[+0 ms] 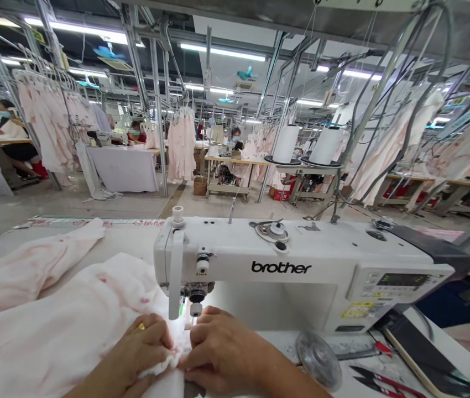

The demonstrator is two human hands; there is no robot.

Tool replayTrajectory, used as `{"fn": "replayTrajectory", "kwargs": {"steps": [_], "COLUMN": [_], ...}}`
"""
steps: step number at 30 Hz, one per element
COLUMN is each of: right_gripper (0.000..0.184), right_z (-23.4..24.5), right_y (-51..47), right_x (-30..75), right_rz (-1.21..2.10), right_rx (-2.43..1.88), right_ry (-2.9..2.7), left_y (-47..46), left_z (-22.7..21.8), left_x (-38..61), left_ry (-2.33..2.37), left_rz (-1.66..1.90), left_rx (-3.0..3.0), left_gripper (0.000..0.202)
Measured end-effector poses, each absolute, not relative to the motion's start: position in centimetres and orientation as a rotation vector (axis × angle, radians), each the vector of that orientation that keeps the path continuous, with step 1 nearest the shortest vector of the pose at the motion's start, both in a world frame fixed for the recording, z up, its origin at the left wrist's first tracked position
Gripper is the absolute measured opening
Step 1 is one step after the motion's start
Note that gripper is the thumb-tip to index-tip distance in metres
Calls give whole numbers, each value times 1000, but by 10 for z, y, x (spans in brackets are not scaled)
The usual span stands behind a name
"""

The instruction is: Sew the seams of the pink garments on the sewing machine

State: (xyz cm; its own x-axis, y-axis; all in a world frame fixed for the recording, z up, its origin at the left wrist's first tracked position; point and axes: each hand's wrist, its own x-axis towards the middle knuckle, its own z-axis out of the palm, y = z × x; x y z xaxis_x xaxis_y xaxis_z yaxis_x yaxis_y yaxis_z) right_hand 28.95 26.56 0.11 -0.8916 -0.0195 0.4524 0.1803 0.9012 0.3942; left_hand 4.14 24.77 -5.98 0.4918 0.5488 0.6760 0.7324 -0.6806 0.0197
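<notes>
Amid a workshop hung with pale garments (pixel 181 143), pinch the ruffled edge (pixel 165 364) of the pink-white fabric (pixel 94 309) just before the sewing machine (pixel 235 243), with closed fingers of left hand (pixel 146 344) and right hand (pixel 220 342). Guide evenly, keep fingertips clear, leave bulk loose on the tabletop (pixel 129 235).

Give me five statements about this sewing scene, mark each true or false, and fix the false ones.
1. The left hand wears a ring. True.
2. The right hand holds the scissors. False: it is on the cloth, and the scissors lie to its right.
3. The lettering on the sewing machine is red. False: it is black.
4. Two white thread cones stand beyond the sewing machine. True.
5. Cloth lies to the left of the sewing machine. True.
</notes>
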Motion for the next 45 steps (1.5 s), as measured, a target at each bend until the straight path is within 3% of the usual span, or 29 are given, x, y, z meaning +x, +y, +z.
{"fn": "replayTrajectory", "kwargs": {"steps": [3, 7, 10, 19, 37, 42, 45], "right_gripper": [20, 18, 15, 18, 32, 27, 29], "right_z": [1, 3, 5, 7, 5, 4, -12], "right_y": [266, 259, 255, 253, 267, 258, 223], "right_x": [289, 290, 289, 286, 288, 287, 298], "right_rz": [-635, -655, -635, -632, -651, -653, -395], "right_rx": [-103, -202, -277, -525, -463, -573, -614], "right_ry": [-2500, -2469, -2526, -2429, -2395, -2392, -2314], "left_y": [255, 265, 267, 265, 269, 234, 205], "left_z": [-66, -72, -69, -30, -20, -11, -22], "left_x": [36, 31, 32, 34, 33, 44, 47], "left_ry": [-918, -673, -591, -654, -767, -728, -738], "left_rz": [-953, -935, -893, -758, -704, -598, -611], "left_rx": [-2334, -2056, -1928, -1805, -1680, -1552, -1445], "left_gripper": [23, 45, 50, 50, 41, 54, 67]}}
